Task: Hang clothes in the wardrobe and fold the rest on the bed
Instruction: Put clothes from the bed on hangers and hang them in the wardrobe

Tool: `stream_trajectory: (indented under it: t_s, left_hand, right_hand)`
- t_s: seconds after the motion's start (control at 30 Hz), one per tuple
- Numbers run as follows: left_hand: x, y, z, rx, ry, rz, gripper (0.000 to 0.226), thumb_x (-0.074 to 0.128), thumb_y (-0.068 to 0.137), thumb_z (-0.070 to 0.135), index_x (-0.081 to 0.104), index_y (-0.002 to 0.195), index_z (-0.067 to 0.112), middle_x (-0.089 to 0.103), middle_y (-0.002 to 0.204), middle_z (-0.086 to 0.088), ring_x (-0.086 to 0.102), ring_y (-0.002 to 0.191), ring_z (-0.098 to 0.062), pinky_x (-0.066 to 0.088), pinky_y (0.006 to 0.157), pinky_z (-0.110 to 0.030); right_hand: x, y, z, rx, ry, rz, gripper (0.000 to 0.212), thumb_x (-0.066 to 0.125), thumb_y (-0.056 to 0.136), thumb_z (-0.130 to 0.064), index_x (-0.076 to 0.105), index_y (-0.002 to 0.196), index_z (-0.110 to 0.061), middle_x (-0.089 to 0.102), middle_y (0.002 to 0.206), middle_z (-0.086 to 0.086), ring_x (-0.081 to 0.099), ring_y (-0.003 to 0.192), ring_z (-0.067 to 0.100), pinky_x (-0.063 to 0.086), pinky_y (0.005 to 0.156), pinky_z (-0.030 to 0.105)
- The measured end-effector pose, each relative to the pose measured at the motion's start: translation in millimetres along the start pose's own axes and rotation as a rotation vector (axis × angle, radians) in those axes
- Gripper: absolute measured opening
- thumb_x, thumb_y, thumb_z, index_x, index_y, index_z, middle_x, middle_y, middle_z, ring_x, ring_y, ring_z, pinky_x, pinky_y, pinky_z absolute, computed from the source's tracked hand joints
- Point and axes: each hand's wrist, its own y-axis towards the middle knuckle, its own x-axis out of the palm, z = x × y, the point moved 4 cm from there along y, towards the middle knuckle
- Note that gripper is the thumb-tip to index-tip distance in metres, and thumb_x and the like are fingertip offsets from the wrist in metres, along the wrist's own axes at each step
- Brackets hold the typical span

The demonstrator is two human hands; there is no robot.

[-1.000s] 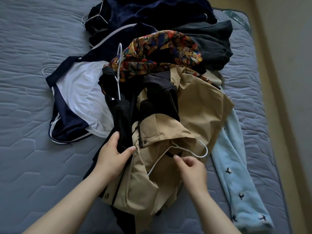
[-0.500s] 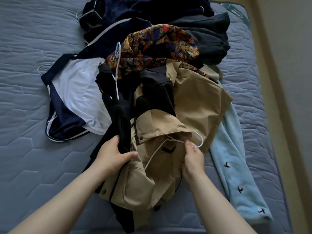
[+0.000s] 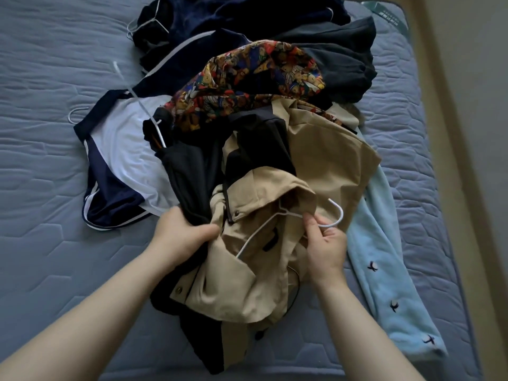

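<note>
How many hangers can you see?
4: in the tan jacket, across the white top, a hook at its left edge, in the far navy clothes. More may hide.

Body in view: two bare forearms, bare hands
Detail: left hand (image 3: pixel 181 237) lower centre, right hand (image 3: pixel 327 248) beside it; forearms uncovered to bottom frame edge

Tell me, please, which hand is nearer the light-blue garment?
Right. The right hand, pinching the hanger, is beside the light-blue garment; the left hand grips the jacket farther left.
</note>
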Motion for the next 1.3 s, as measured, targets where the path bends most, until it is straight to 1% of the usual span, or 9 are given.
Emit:
stream_trajectory:
  t_s: [0.17, 0.23, 0.53, 0.63, 0.77, 0.87, 1.03, 1.23, 1.3]
  left_hand:
    - [-2.4, 7.0, 52.2, 0.077, 0.004, 0.115, 0.025, 0.079, 0.065, 0.020, 0.068, 0.081, 0.004, 0.068, 0.074, -0.004, 0.053, 0.061, -0.005, 0.041, 0.051, -0.020]
    - [1.5, 4.2, 63.1, 0.066, -0.017, 0.142, 0.029, 0.078, 0.065, 0.020, 0.067, 0.083, 0.000, 0.068, 0.076, -0.008, 0.052, 0.060, -0.009, 0.042, 0.052, -0.024]
    - [-2.1, -33.4, 121.9, 0.151, -0.037, -0.038, 0.042, 0.068, 0.057, 0.038, 0.064, 0.092, 0.015, 0.068, 0.086, 0.000, 0.063, 0.084, -0.016, 0.053, 0.074, -0.036]
    - [-14.0, -55.8, 149.5, 0.176, -0.099, -0.026, 0.045, 0.066, 0.056, 0.038, 0.061, 0.095, 0.017, 0.069, 0.092, -0.002, 0.064, 0.091, -0.021, 0.053, 0.083, -0.043]
    - [-26.4, -90.0, 182.1, 0.215, -0.173, -0.002, 0.047, 0.067, 0.057, 0.035, 0.060, 0.101, 0.019, 0.069, 0.096, -0.003, 0.065, 0.095, -0.021, 0.052, 0.087, -0.045]
    - [-36.0, -111.9, 201.7, 0.239, -0.217, 0.030, 0.045, 0.066, 0.058, 0.035, 0.062, 0.099, 0.018, 0.070, 0.094, -0.002, 0.065, 0.093, -0.020, 0.053, 0.085, -0.042]
    - [-58.6, -142.2, 225.5, 0.277, -0.273, 0.116, 0.022, 0.077, 0.070, 0.027, 0.062, 0.086, 0.027, 0.069, 0.083, 0.010, 0.063, 0.082, -0.002, 0.047, 0.068, -0.021]
    - [-74.5, -186.1, 249.4, 0.349, -0.262, 0.117, 0.034, 0.081, 0.072, 0.018, 0.066, 0.103, 0.015, 0.072, 0.095, 0.002, 0.065, 0.091, -0.009, 0.050, 0.080, -0.027]
    - [-83.9, -200.5, 264.9, 0.381, -0.237, 0.139, 0.033, 0.077, 0.077, 0.014, 0.065, 0.108, 0.011, 0.071, 0.100, -0.003, 0.065, 0.094, -0.013, 0.051, 0.083, -0.030]
  right_hand:
    - [1.8, -28.0, -35.7, -0.136, -0.051, -0.151, 0.020, 0.056, 0.097, -0.026, 0.075, 0.103, -0.021, 0.063, 0.064, 0.019, 0.055, 0.059, 0.017, 0.046, 0.056, 0.034]
    - [-7.7, -37.0, -37.0, -0.113, -0.027, -0.143, 0.019, 0.057, 0.097, -0.027, 0.075, 0.101, -0.024, 0.053, 0.053, 0.001, 0.046, 0.050, 0.011, 0.038, 0.049, 0.023]
    - [-40.5, -27.0, -106.3, -0.063, 0.157, 0.025, 0.036, 0.051, 0.099, -0.025, 0.062, 0.079, 0.002, 0.054, 0.071, 0.008, 0.050, 0.067, 0.016, 0.045, 0.062, 0.027]
    - [-36.0, -18.8, -147.6, -0.049, 0.244, 0.002, 0.046, 0.053, 0.097, -0.033, 0.057, 0.086, 0.012, 0.053, 0.076, 0.016, 0.048, 0.075, 0.022, 0.045, 0.072, 0.038]
    - [-29.9, -21.7, -186.8, 0.064, 0.222, -0.039, 0.031, 0.047, 0.098, -0.045, 0.065, 0.100, -0.019, 0.067, 0.113, 0.005, 0.057, 0.109, 0.013, 0.041, 0.107, 0.039]
    - [-30.9, -34.3, -208.5, 0.103, 0.161, -0.077, 0.048, 0.041, 0.096, -0.055, 0.051, 0.132, -0.024, 0.053, 0.136, -0.002, 0.048, 0.124, 0.013, 0.033, 0.112, 0.034]
    - [-43.9, -50.5, -240.8, 0.320, 0.244, -0.258, 0.081, 0.043, 0.085, -0.072, 0.042, 0.144, -0.017, 0.051, 0.142, 0.008, 0.047, 0.132, 0.028, 0.034, 0.113, 0.047]
    - [-78.5, -61.7, -315.6, 0.132, 0.526, -0.422, 0.046, 0.053, 0.090, -0.053, 0.072, 0.096, -0.012, 0.074, 0.081, 0.007, 0.072, 0.076, 0.015, 0.057, 0.070, 0.029]
    - [-87.6, -66.8, -345.5, 0.024, 0.440, -0.406, 0.036, 0.057, 0.093, -0.043, 0.069, 0.096, -0.009, 0.074, 0.081, 0.009, 0.072, 0.076, 0.016, 0.058, 0.068, 0.031]
